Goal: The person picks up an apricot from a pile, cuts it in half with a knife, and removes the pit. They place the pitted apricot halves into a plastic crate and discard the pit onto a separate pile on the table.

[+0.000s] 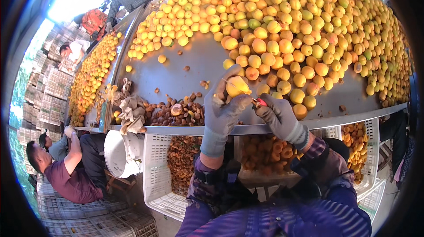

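Observation:
Both my hands wear grey gloves and meet over the near edge of a metal table (190, 65). My left hand (221, 115) is closed around a yellow apricot (237, 86), held up between thumb and fingers. Just right of the fruit, my right hand (282, 120) grips a small red-handled tool (261, 102), probably a knife; its tip is too small to make out and points toward the apricot. A large heap of apricots (304, 38) covers the far and right parts of the table. Beside my left hand lies a pile of brown pits (187, 112).
Crumpled cloth (132, 111) lies at the table's left edge, above a white bucket (115, 153). Below the table stand a white crate (154, 188) of brown pieces and another crate (373, 148) of apricot halves. Other people (73, 166) sit or stand at left.

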The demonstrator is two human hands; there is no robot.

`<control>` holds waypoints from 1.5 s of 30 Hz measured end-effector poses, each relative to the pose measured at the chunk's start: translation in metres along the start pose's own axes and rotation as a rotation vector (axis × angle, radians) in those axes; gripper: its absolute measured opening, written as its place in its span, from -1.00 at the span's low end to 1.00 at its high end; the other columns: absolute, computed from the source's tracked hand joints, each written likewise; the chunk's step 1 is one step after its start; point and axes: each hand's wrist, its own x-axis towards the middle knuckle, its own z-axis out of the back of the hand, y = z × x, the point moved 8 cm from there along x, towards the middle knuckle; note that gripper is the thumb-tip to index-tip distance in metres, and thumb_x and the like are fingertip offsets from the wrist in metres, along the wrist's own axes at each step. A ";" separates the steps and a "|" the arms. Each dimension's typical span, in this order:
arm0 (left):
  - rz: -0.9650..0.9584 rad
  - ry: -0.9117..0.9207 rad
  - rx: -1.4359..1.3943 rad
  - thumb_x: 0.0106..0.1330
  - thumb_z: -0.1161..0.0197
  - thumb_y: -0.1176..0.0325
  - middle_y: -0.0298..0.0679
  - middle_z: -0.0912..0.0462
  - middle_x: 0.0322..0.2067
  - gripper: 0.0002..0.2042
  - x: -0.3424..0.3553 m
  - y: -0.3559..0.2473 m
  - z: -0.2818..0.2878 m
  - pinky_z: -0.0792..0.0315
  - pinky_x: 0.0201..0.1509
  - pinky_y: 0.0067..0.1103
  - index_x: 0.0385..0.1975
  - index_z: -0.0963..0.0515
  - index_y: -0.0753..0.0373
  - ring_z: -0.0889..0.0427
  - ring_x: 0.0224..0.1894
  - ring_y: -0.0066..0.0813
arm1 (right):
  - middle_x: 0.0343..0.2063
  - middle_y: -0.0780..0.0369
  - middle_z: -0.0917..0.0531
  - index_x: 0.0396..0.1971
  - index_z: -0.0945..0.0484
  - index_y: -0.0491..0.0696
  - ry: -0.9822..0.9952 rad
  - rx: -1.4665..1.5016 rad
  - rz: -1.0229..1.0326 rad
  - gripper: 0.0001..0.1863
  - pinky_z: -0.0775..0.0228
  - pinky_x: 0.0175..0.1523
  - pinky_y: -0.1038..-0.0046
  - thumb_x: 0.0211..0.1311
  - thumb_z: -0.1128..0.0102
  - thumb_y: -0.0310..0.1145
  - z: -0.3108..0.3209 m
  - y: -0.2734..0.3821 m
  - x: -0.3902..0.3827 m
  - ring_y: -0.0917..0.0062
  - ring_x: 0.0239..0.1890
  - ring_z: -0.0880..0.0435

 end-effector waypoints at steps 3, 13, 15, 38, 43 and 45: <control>-0.058 -0.015 -0.054 0.21 -0.35 0.44 -0.32 -0.53 -0.19 -0.45 0.002 0.004 0.003 -0.45 -0.14 -0.71 0.19 -0.32 0.38 -0.52 -0.21 -0.65 | -0.71 0.12 -0.35 -0.33 -0.44 -0.10 -0.071 -0.055 0.031 -0.66 -0.23 -0.52 0.43 0.37 -0.06 -0.08 0.004 0.004 0.003 0.29 -0.68 -0.36; 0.201 -0.031 -0.694 0.42 -0.06 0.03 -0.32 -0.56 -0.21 -0.53 -0.004 0.047 0.001 -0.42 -0.20 -0.71 0.13 -0.39 0.29 -0.53 -0.21 -0.64 | -0.69 0.08 -0.45 -0.36 -0.46 -0.07 -0.089 -0.165 0.062 -0.68 -0.27 -0.54 0.34 0.33 -0.12 -0.08 0.008 0.011 0.008 0.16 -0.63 -0.49; 0.081 -0.096 -0.522 0.39 -0.14 0.11 -0.29 -0.57 -0.14 -0.54 -0.002 0.030 -0.003 -0.45 -0.11 -0.64 0.13 -0.38 0.31 -0.54 -0.13 -0.58 | -0.69 0.08 -0.46 -0.37 -0.46 -0.06 -0.086 -0.198 0.026 -0.68 -0.27 -0.54 0.33 0.32 -0.13 -0.08 0.010 0.010 0.004 0.15 -0.62 -0.51; 0.185 -0.021 -0.768 0.42 -0.09 0.13 -0.28 -0.56 -0.28 -0.72 0.000 0.042 -0.001 -0.32 -0.49 -0.68 -0.05 -0.45 0.18 -0.40 -0.53 -0.63 | -0.69 0.11 -0.48 -0.43 -0.45 -0.03 -0.132 -0.365 0.097 -0.65 -0.29 -0.55 0.28 0.26 -0.17 -0.03 0.010 0.003 0.003 0.14 -0.59 -0.55; 0.180 -0.209 -0.757 0.42 -0.04 0.03 -0.21 -0.63 -0.19 -0.62 0.003 0.054 0.021 -0.57 -0.16 -0.39 -0.02 -0.46 0.23 -0.64 -0.23 -0.40 | -0.69 0.13 -0.48 -0.40 -0.44 -0.01 -0.117 -0.399 0.095 -0.64 -0.28 -0.56 0.31 0.30 -0.10 0.01 0.007 0.007 0.006 0.17 -0.61 -0.54; 0.145 -0.182 -0.730 0.42 -0.03 0.04 -0.22 -0.63 -0.21 -0.61 0.006 0.051 0.019 -0.57 -0.18 -0.41 -0.01 -0.46 0.24 -0.64 -0.24 -0.40 | -0.69 0.13 -0.48 -0.40 -0.44 0.00 -0.109 -0.402 0.098 -0.63 -0.28 -0.57 0.31 0.30 -0.09 0.03 0.007 0.004 0.008 0.18 -0.62 -0.54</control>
